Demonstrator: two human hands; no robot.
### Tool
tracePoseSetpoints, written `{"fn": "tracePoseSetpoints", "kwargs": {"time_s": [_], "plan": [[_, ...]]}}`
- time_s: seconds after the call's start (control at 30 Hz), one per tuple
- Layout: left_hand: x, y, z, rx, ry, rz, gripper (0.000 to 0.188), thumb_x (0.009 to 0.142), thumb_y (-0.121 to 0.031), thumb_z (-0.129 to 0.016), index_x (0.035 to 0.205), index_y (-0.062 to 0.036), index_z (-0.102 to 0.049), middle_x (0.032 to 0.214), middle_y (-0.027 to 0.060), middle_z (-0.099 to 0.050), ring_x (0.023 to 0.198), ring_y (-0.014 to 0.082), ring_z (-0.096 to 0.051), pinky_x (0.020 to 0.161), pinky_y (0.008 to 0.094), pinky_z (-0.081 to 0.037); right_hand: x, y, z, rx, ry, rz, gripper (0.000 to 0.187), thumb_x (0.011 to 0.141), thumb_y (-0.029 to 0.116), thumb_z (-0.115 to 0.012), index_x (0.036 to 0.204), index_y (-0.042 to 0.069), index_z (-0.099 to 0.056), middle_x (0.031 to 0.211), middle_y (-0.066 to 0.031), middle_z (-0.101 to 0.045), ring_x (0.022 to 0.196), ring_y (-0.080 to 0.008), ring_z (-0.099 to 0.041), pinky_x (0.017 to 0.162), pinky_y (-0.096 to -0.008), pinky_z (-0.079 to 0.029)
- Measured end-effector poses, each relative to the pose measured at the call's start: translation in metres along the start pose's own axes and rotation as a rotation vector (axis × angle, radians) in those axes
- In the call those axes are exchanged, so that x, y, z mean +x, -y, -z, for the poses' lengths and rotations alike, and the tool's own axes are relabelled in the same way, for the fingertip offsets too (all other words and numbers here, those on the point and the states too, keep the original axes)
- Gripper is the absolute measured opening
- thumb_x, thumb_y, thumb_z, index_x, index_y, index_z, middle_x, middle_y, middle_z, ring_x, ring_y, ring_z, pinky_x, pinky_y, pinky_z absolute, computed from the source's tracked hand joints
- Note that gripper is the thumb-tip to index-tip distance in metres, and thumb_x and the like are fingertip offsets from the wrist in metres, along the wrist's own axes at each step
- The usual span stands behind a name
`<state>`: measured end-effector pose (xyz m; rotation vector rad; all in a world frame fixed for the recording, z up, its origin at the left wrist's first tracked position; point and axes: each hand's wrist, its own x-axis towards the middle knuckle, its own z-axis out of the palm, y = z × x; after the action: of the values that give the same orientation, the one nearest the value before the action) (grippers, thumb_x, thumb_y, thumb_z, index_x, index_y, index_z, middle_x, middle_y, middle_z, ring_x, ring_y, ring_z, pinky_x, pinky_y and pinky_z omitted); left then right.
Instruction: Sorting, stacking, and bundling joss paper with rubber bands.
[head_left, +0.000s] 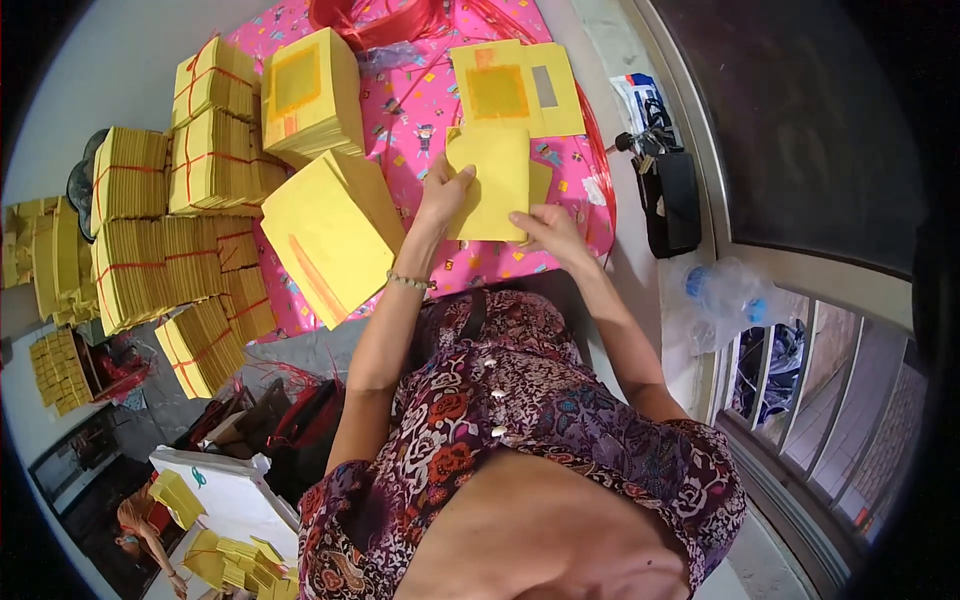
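Between my hands is a folded yellow paper sheet (492, 188), held over a pink patterned tablecloth (405, 105). My left hand (441, 194) is closed on its left edge, the thumb lying on top. At its lower right corner, my right hand (550, 232) pinches the paper between thumb and fingers. Part of another yellow piece (540, 183) shows from beneath it. Just beyond lie flat yellow sheets (495, 92), one with an orange square and one with a grey patch. Beside my left forearm is a leaning stack of yellow paper (325, 240).
A tall yellow stack (312, 95) and several bundles (215, 160) tied with red string stand left. Red plastic strips (385, 22) lie at the far edge. On the right ledge are keys (655, 138), a black case (668, 205) and a plastic bottle (705, 285). Another person (145, 525) is at lower left.
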<state>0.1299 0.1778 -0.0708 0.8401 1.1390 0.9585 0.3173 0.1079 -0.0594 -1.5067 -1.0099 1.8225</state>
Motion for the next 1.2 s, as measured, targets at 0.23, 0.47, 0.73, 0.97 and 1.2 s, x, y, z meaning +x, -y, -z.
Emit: {"fn": "tracePoseSetpoints", "kwargs": {"time_s": [0.23, 0.47, 0.73, 0.97, 1.2], "plan": [[0.012, 0.021, 0.001, 0.035, 0.022, 0.001, 0.036, 0.090, -0.002, -0.053, 0.125, 0.0010, -0.044, 0.110, 0.0116, -0.061, 0.096, 0.0182, -0.061, 0.081, 0.0305, -0.050, 0.000, -0.034, -0.007, 0.110, -0.048, 0.066, 0.031, 0.093, 0.023, -0.058, 0.110, -0.003, -0.061, 0.096, -0.0079, -0.067, 0.076, -0.0131, -0.065, 0.063, -0.0241, -0.056], [0.025, 0.054, -0.001, 0.098, 0.154, 0.068, 0.038, 0.090, -0.003, -0.055, 0.126, -0.0020, -0.044, 0.108, 0.0085, -0.061, 0.094, 0.0163, -0.060, 0.081, 0.0291, -0.050, 0.018, -0.063, 0.003, 0.007, -0.203, 0.045, 0.028, 0.090, 0.026, -0.060, 0.100, 0.000, -0.059, 0.080, -0.0048, -0.064, 0.068, -0.0113, -0.063, 0.057, -0.0252, -0.054], [0.042, 0.100, -0.008, 0.209, 0.162, 0.100, 0.038, 0.086, -0.002, -0.059, 0.123, -0.0023, -0.049, 0.108, 0.0071, -0.063, 0.096, 0.0157, -0.059, 0.082, 0.0293, -0.049, 0.048, -0.125, 0.012, -0.304, -0.393, 0.027, 0.026, 0.088, 0.024, -0.061, 0.091, -0.002, -0.055, 0.079, -0.0095, -0.063, 0.064, -0.0137, -0.063, 0.048, -0.0278, -0.053], [0.053, 0.137, 0.005, 0.431, 0.060, -0.008, 0.040, 0.081, -0.009, -0.065, 0.118, -0.0002, -0.051, 0.098, 0.0149, -0.066, 0.089, 0.0239, -0.064, 0.077, 0.0336, -0.051, 0.030, -0.079, -0.007, -0.795, -0.523, 0.066, 0.045, 0.083, 0.024, -0.065, 0.115, -0.002, -0.049, 0.107, -0.0213, -0.058, 0.092, -0.0305, -0.063, 0.076, -0.0435, -0.053], [0.053, 0.132, 0.002, 0.627, 0.005, 0.001, 0.042, 0.078, -0.018, -0.069, 0.114, -0.0028, -0.053, 0.098, 0.0175, -0.066, 0.090, 0.0314, -0.065, 0.077, 0.0377, -0.051, 0.032, -0.062, -0.006, -1.155, -0.431, 0.550, 0.092, 0.079, 0.039, -0.067, 0.142, -0.007, -0.018, 0.149, -0.0249, -0.015, 0.140, -0.0392, -0.010, 0.112, -0.0515, -0.014]]}}
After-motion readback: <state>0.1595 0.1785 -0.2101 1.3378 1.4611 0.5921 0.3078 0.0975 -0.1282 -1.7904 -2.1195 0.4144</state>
